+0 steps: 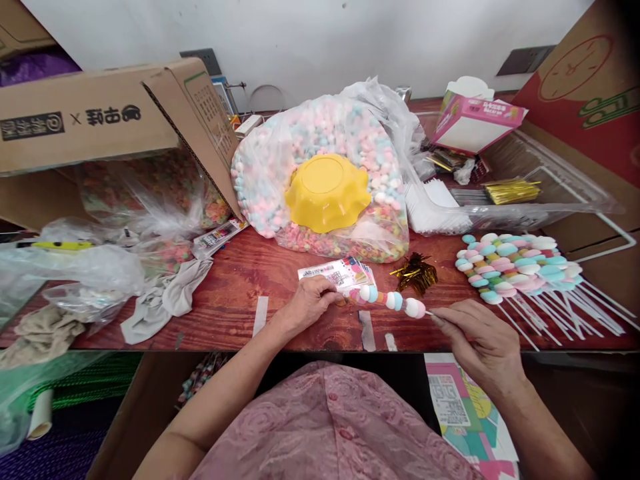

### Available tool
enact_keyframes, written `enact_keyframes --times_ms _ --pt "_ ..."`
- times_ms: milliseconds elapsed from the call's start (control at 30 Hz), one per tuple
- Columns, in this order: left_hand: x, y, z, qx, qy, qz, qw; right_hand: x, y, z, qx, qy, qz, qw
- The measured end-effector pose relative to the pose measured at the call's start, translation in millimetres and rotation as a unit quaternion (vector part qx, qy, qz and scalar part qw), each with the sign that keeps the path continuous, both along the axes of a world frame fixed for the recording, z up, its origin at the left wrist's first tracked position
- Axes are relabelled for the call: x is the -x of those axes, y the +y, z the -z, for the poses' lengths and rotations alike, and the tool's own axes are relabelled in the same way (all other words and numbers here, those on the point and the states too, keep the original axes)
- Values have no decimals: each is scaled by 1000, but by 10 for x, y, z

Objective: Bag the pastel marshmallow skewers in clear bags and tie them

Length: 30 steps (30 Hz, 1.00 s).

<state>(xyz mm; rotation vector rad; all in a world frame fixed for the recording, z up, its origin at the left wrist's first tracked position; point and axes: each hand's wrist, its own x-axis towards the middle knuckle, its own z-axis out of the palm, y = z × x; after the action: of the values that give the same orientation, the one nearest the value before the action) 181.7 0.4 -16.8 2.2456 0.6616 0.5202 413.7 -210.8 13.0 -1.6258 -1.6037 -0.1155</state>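
Observation:
A marshmallow skewer (383, 299) lies level between my hands, just above the front of the table. White, blue and pink marshmallows alternate with small orange-brown pieces along it. My left hand (314, 301) is closed in a pinch at its left end, where the fingers hide the tip. At the other end, my right hand (481, 339) grips the thin white stick between thumb and fingers. Behind the skewer are printed packets (337, 272) and a bunch of gold twist ties (417, 272). A pile of finished-looking marshmallow skewers (520, 263) lies right of my right hand.
A big clear bag of marshmallows (265, 153) stands at the back, with an upturned yellow bowl (327, 190) against it. To the left is an open cardboard box (120, 100). A clear plastic tray (560, 193) and a pink carton (475, 120) stand at right. Grey cloth (170, 297) lies left.

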Motion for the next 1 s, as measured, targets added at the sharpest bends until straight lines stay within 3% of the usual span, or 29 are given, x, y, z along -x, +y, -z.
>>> enact_keyframes --times_ms 233,367,533,733,900,1000 --pt "-23 12 11 -11 1 11 1000 -90 -54 -4 42 -202 10 978" --pt "-24 16 13 -22 0 19 1000 -60 -98 -74 19 -284 11 959" --pt "-30 6 34 -94 17 70 993 33 -72 -171 34 -342 19 939" --pt "-12 -24 66 -205 24 134 969 118 50 -326 62 -326 -17 943" --pt "8 -45 0 -220 -5 169 961 166 150 -338 62 -299 -15 952" --pt "17 -46 -48 -203 -33 158 966 208 162 -289 38 -268 -40 962"
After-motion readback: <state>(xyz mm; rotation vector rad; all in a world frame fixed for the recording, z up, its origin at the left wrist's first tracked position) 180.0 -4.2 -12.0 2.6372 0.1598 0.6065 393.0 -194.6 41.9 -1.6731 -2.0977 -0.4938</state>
